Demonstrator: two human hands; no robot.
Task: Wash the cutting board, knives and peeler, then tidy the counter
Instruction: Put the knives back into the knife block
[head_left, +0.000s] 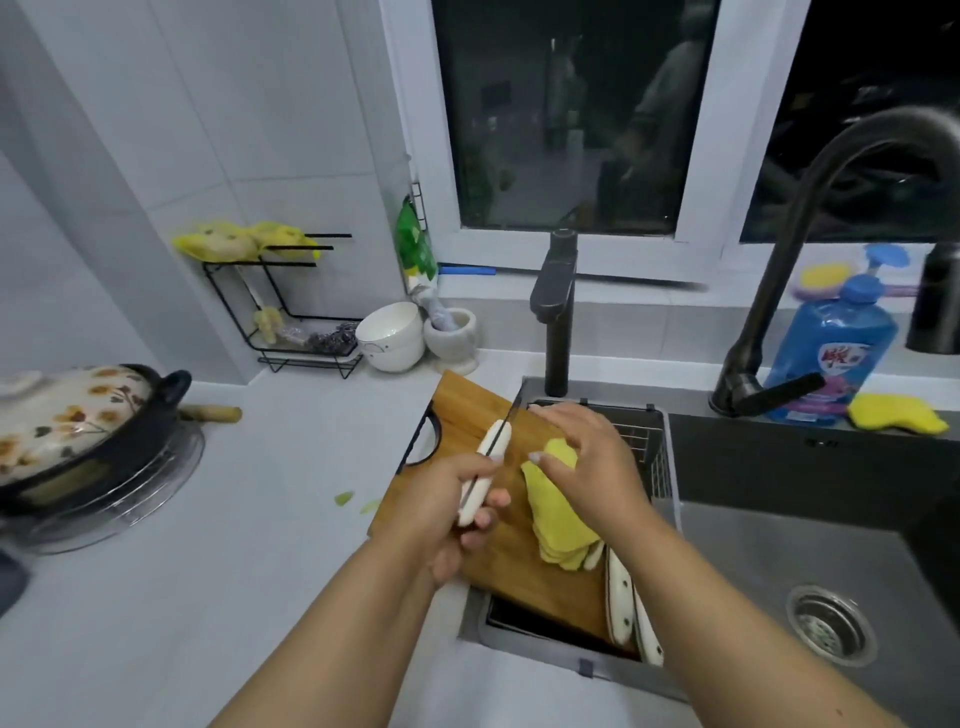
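A wooden cutting board (467, 415) with a black handle lies across the sink's left edge, partly over a wire rack. My left hand (441, 499) grips a white-handled knife (485, 467), its dark blade pointing away toward the rack. My right hand (587, 457) holds a yellow cloth (556, 514) above the board, close to the blade. Two more white-handled knives (623, 603) lie at the board's right edge, partly under my right forearm. I cannot pick out a peeler.
A grey sink (779, 545) with a drain strainer (831, 623) sits to the right, beneath two black faucets (558, 312). Blue detergent bottle (826, 353) and yellow sponge (898, 413) stand behind it. A floral pot (78, 426), white bowls (389, 335), a mortar (452, 332) and green scraps (344, 499) occupy the counter.
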